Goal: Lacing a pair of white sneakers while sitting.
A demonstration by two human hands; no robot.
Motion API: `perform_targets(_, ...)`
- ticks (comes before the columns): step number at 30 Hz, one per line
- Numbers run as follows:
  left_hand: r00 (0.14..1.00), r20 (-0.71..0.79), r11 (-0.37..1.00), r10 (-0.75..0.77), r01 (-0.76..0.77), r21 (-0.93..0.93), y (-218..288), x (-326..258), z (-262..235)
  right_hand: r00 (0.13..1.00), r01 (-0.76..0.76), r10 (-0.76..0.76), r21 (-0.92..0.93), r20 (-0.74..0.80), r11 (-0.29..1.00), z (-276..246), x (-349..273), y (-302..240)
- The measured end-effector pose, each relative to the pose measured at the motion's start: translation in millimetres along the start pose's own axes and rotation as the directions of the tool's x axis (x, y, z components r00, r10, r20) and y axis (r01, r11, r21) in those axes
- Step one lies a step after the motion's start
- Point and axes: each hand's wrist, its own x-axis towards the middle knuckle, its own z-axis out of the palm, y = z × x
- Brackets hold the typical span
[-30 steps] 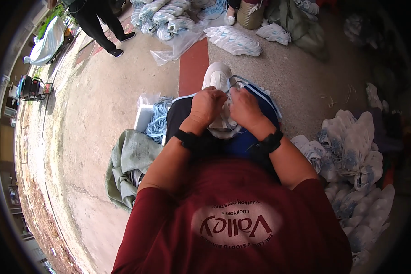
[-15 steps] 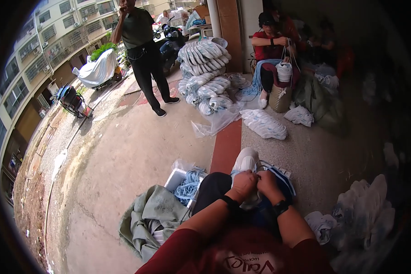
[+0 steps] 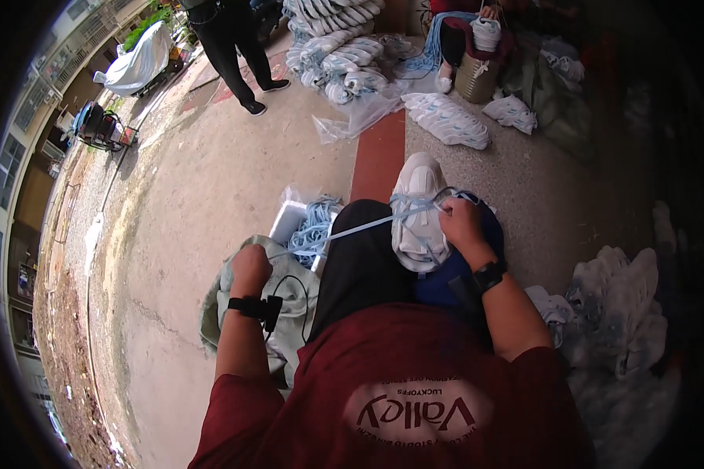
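I see left hand and right hand each gripping the taut pale blue cord over the white shoe; overpulling risks slipping

Shoe rests on the person's lap, right hand at its right side, left hand well to the left, a lace stretched between them. Tray of laces sits on the floor ahead of the left hand, cloth bag beneath it. Heap of shoes lies far ahead; another heap to the right.
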Motion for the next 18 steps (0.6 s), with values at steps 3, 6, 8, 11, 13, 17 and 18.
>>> perform_targets(3, 0.985, 0.079, 0.988, -0.151, 0.152, -0.009, -39.3, -28.2, 47.4, 0.998, 0.047, -0.050, 0.066, 0.045, 0.997, -9.2, -1.3, -14.2)
perform_targets(6, 0.982, 0.160, 0.991, -0.098, 0.112, -0.077, -21.0, -25.5, 70.4, 0.953, 0.301, -0.300, 0.000, -0.024, 0.954, -15.4, -23.0, -34.0)
perform_targets(8, 0.996, 0.084, 0.987, 0.039, -0.026, -0.156, -0.3, -12.8, 76.7, 0.950, 0.309, -0.305, -0.066, 0.069, 0.949, -17.3, -35.6, -49.5)
perform_targets(11, 0.967, -0.190, 0.893, 0.170, -0.233, -0.385, 55.8, 2.7, 39.6, 0.938, 0.328, -0.306, -0.134, 0.163, 0.935, -13.0, -42.9, -53.2)
perform_targets(13, 0.899, -0.340, 0.746, 0.276, -0.423, -0.513, 93.1, 10.6, 15.8, 0.932, 0.341, -0.316, -0.134, 0.175, 0.931, -6.1, -44.5, -48.4)
perform_targets(17, 0.779, -0.507, 0.476, 0.368, -0.626, -0.617, 162.3, 8.9, -19.2, 0.947, 0.287, -0.301, 0.125, 0.114, 0.950, -2.0, -37.6, -35.4)
perform_targets(18, 0.757, -0.520, 0.435, 0.396, -0.653, -0.620, 176.2, 8.9, -22.8, 0.966, 0.125, -0.186, 0.306, 0.180, 0.944, -4.7, -34.5, -33.6)
